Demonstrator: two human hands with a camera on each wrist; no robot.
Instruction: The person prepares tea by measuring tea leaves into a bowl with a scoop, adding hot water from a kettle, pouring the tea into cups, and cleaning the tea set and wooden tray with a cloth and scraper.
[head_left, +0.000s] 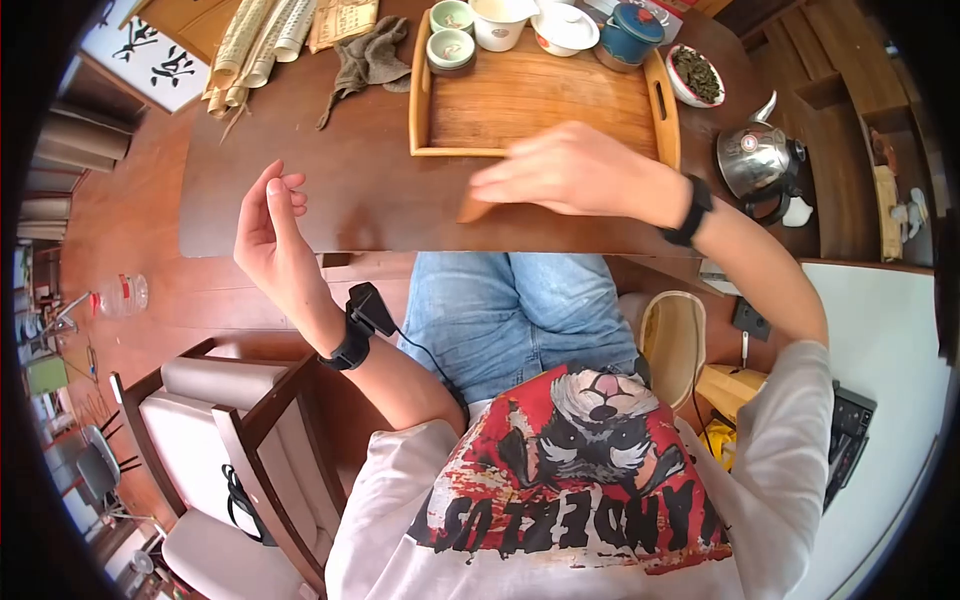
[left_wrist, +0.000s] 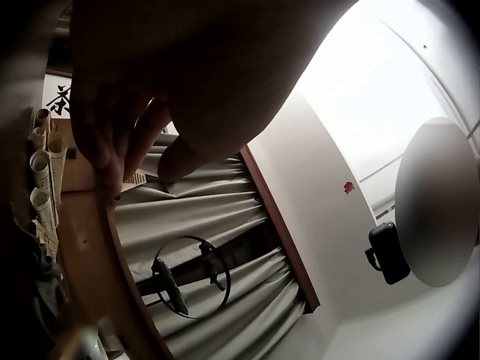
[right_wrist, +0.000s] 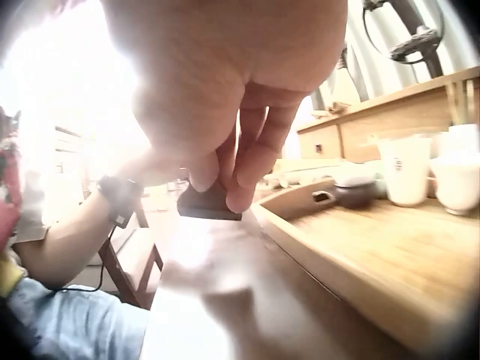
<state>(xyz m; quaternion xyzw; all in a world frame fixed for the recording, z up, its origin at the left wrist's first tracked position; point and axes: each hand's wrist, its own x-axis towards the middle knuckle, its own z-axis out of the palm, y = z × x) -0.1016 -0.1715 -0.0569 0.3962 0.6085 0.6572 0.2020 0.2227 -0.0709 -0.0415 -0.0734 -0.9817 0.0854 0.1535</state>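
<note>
My right hand is over the table in front of the wooden tray. Between its thumb and fingers it pinches a small flat brown piece, whose corner sticks out below the fingertips in the head view; I cannot tell its exact kind. Off to the left, my left hand is raised near the table's front edge, fingers loosely bent and holding nothing. On the tray stand two pale green cups at the left, a white pitcher, a white lidded bowl and a blue jar.
Right of the tray are a dish of dark tea leaves and a steel kettle. Bamboo scrolls and a crumpled grey cloth lie back left on the table. A cushioned chair stands beside the person.
</note>
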